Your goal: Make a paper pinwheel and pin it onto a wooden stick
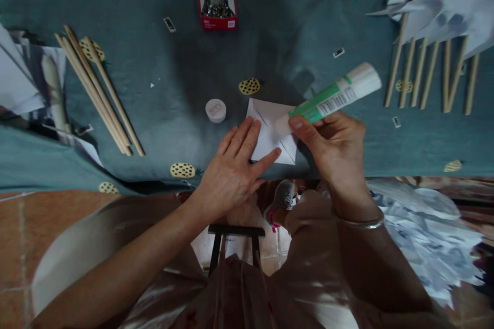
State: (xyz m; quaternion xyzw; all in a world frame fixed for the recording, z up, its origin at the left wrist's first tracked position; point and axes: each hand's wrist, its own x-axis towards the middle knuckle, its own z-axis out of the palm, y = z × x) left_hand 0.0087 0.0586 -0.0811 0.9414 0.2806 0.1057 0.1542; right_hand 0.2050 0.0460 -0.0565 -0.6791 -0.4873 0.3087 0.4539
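Note:
My right hand (339, 149) grips a large white-and-green glue stick (335, 96), tilted with its bottom end up to the right and its tip down at the paper. Under the tip lies a square of folded white paper (270, 144) with diagonal creases. My left hand (237, 169) rests on the left part of this paper, fingers spread and holding nothing. A white round cap (215, 110) stands on the table just left of the paper. Whether the glue touches the paper I cannot tell, as the tip is blurred.
A red-and-white box (218, 21) of small metal pieces sits at the back. Loose wooden sticks (102, 92) lie at left beside papers (17, 77). Several white paper pinwheels (436, 10) on sticks lie at right. The green tablecloth (270, 56) ends near my lap.

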